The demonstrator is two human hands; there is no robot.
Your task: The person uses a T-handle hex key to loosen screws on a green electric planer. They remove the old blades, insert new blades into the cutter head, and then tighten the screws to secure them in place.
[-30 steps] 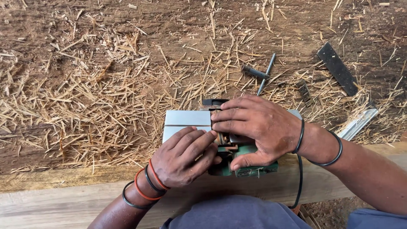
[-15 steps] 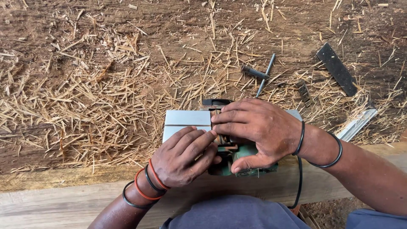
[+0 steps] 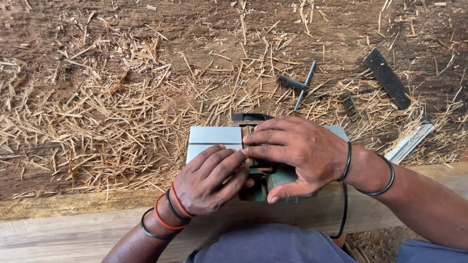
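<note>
Resting on the beam [image 3: 73,234] edge amid shavings [image 3: 97,122]: green planer [image 3: 273,182], upturned, sole plate [image 3: 214,139] bare. Left hand [image 3: 212,180] laid flat over the blade slot, fingers pressed together; right hand [image 3: 297,151] clamped across the body, thumb hooked beneath. T-wrench [image 3: 302,84] and dark bar [image 3: 387,78] lay well apart beyond.

Two hands at centre: left hand [image 3: 210,181], right hand [image 3: 297,151]; one green planer [image 3: 273,182]; one T-wrench [image 3: 298,84], one flat blade [image 3: 387,78] upper right.
</note>
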